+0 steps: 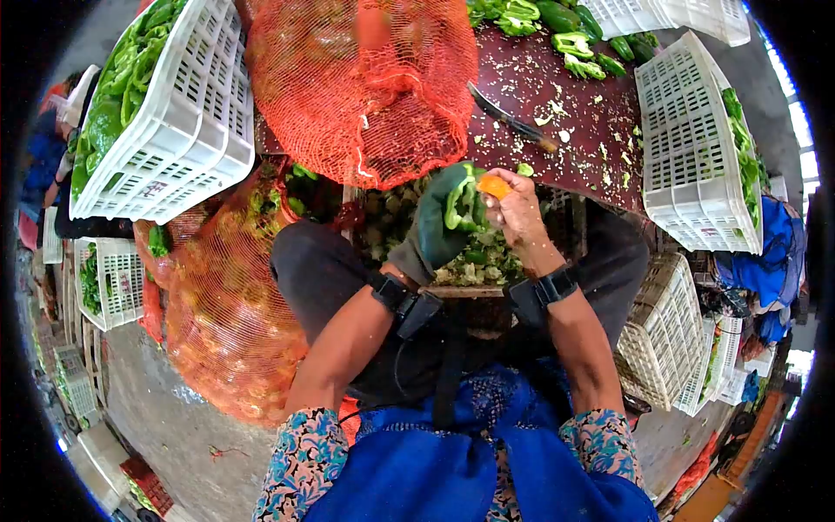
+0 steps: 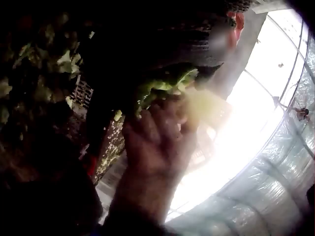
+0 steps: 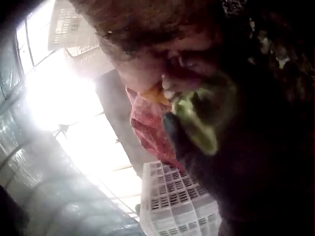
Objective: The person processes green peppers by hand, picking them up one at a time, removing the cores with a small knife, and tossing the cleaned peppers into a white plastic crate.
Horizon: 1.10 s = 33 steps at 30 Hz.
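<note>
In the head view my left hand [image 1: 440, 224], in a dark green glove, grips a cut green pepper [image 1: 461, 202] whose opening faces right. My bare right hand [image 1: 519, 213] pinches a small orange piece [image 1: 494, 186] at the pepper's edge. The left wrist view shows the bare right hand [image 2: 160, 130] beside the green pepper [image 2: 165, 88], with a blurred pale yellow shape by the fingers. In the right wrist view the pepper [image 3: 199, 123] lies against the dark glove, the orange piece [image 3: 155, 95] close to the bare fingers.
Below the hands is a container of pepper scraps [image 1: 487, 270]. A knife [image 1: 513, 118] lies on the dark red board [image 1: 596, 130] near cut peppers [image 1: 576, 50]. Red mesh sacks [image 1: 374, 96] stand ahead and at left. White crates [image 1: 174, 130] of peppers flank both sides.
</note>
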### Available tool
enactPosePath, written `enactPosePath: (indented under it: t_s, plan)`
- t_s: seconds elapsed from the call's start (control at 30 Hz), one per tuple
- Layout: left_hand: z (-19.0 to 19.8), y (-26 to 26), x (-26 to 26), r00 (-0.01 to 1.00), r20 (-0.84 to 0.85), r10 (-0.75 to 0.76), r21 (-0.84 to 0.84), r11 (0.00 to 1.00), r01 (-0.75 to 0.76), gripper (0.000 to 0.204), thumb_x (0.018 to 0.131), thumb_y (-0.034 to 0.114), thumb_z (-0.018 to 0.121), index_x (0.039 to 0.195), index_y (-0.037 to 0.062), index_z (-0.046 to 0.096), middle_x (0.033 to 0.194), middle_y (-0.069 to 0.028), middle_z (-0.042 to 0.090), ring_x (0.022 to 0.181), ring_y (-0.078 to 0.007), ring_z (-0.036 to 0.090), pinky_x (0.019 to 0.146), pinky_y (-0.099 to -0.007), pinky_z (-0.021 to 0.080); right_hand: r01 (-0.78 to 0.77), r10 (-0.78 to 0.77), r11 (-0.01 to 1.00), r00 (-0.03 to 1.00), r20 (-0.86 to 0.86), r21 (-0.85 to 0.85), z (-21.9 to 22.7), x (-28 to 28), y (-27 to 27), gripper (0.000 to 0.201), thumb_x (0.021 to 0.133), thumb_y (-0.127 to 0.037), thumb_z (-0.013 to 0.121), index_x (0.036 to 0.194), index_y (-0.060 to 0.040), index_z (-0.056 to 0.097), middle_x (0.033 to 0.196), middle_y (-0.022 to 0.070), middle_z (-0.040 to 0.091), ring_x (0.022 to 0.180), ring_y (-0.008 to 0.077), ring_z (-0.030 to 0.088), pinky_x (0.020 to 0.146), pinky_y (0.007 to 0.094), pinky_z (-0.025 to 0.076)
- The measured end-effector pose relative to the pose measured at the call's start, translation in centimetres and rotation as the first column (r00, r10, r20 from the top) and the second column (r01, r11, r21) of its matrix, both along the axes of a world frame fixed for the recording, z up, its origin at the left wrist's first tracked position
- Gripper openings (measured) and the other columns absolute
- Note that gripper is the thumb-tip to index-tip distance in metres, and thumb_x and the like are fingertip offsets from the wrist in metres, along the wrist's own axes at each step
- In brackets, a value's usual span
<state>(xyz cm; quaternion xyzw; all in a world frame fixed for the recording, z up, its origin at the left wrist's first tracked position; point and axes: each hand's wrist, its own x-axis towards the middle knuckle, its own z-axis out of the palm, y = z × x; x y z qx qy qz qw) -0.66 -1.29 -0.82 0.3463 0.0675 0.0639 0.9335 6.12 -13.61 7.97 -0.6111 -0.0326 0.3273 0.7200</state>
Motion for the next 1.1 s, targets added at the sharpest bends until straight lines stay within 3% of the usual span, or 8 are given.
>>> enactPosePath:
  t_s: [0.3, 0.37, 0.5, 0.6, 0.67, 0.77, 0.9, 1.1]
  plan:
    - [3.7, 0.0, -0.2, 0.983, 0.028, -0.179, -0.578, 0.800, 0.162, 0.035, 0.097, 0.036, 0.052, 0.117, 0.0085, 0.062, 0.108, -0.0049, 0.067, 0.099, -0.0196, 0.065, 0.088, -0.0356, 0.054, 0.246, -0.171, 0.945, 0.933, -0.316, 0.215, 1.2, 1.5, -1.5, 0.007, 0.091, -0.012, 0.063, 0.087, -0.0066, 0.064, 0.064, -0.0045, 0.048, 0.047, 0.0041, 0.039, 0.037, 0.0205, 0.026]
    - [3.9, 0.4, -0.1, 0.980, 0.027, -0.195, -0.568, 0.804, 0.175, 0.033, 0.097, 0.036, 0.053, 0.115, 0.0100, 0.062, 0.107, -0.0047, 0.067, 0.099, -0.0191, 0.066, 0.087, -0.0354, 0.054, 0.138, -0.021, 0.884, 0.966, 0.258, -0.447, 0.7, 3.1, -3.1, 0.011, 0.089, -0.015, 0.068, 0.092, -0.0073, 0.061, 0.064, -0.0014, 0.056, 0.050, 0.0082, 0.049, 0.040, 0.0241, 0.034]
    - [5.2, 0.2, -0.2, 0.987, -0.065, -0.145, -0.531, 0.843, 0.089, 0.038, 0.093, 0.044, 0.059, 0.109, 0.0103, 0.063, 0.101, -0.0036, 0.067, 0.088, -0.0188, 0.066, 0.079, -0.0359, 0.056, 0.286, 0.336, 0.796, 0.524, 0.783, -0.533, 0.0, 1.2, -2.8, 0.025, 0.082, -0.020, 0.076, 0.093, -0.0088, 0.058, 0.062, 0.0092, 0.057, 0.054, 0.0254, 0.057, 0.051, 0.0379, 0.044]
    - [2.9, -0.3, -0.3, 0.989, 0.142, -0.042, -0.179, 0.981, 0.067, 0.033, 0.101, 0.035, 0.049, 0.116, 0.0078, 0.059, 0.108, -0.0046, 0.062, 0.099, -0.0164, 0.060, 0.088, -0.0325, 0.051, 0.361, 0.424, 0.788, 0.269, 0.865, -0.499, -0.4, -1.4, -0.8, 0.028, 0.082, -0.033, 0.075, 0.096, -0.0124, 0.063, 0.062, 0.0121, 0.058, 0.056, 0.0338, 0.055, 0.052, 0.0435, 0.044]
    - [1.2, -0.2, -1.8, 0.951, 0.255, 0.174, 0.678, 0.670, -0.304, 0.034, 0.103, 0.027, 0.043, 0.127, 0.0056, 0.054, 0.122, -0.0088, 0.056, 0.114, -0.0192, 0.053, 0.101, -0.0335, 0.043, 0.391, 0.461, 0.734, 0.313, 0.831, -0.555, -2.5, -1.4, 0.1, 0.026, 0.079, -0.029, 0.077, 0.099, -0.0138, 0.069, 0.066, 0.0115, 0.060, 0.057, 0.0301, 0.058, 0.052, 0.0407, 0.046]
    - [0.9, -0.3, -2.2, 0.991, 0.111, 0.071, 0.447, 0.887, -0.114, 0.035, 0.103, 0.028, 0.044, 0.128, 0.0056, 0.053, 0.124, -0.0090, 0.055, 0.115, -0.0197, 0.052, 0.101, -0.0339, 0.043, 0.431, 0.456, 0.798, 0.027, 0.890, -0.422, -4.4, -1.2, 0.0, 0.026, 0.080, -0.025, 0.076, 0.096, -0.0067, 0.068, 0.067, 0.0126, 0.059, 0.052, 0.0277, 0.054, 0.048, 0.0391, 0.045]
    - [0.7, 0.5, -2.8, 0.999, -0.046, -0.007, 0.307, 0.952, 0.021, 0.036, 0.102, 0.028, 0.044, 0.129, 0.0057, 0.051, 0.126, -0.0093, 0.054, 0.117, -0.0204, 0.051, 0.102, -0.0345, 0.042, 0.158, 0.543, 0.577, 0.658, 0.521, -0.801, -7.0, 0.8, -0.2, 0.036, 0.099, -0.026, 0.054, 0.071, -0.0078, 0.040, 0.060, 0.0001, 0.027, 0.052, 0.0174, 0.022, 0.046, 0.0358, 0.028]
    - [0.8, 1.3, -3.2, 0.997, -0.076, 0.027, 0.328, 0.945, -0.001, 0.038, 0.102, 0.029, 0.045, 0.132, 0.0058, 0.049, 0.129, -0.0098, 0.052, 0.119, -0.0214, 0.050, 0.103, -0.0354, 0.041, 0.031, 0.402, 0.620, 0.845, 0.352, -0.784, -12.0, 4.0, -1.4, 0.027, 0.100, -0.028, 0.051, 0.088, -0.0051, 0.042, 0.086, 0.0092, 0.042, 0.072, 0.0228, 0.039, 0.061, 0.0399, 0.038]
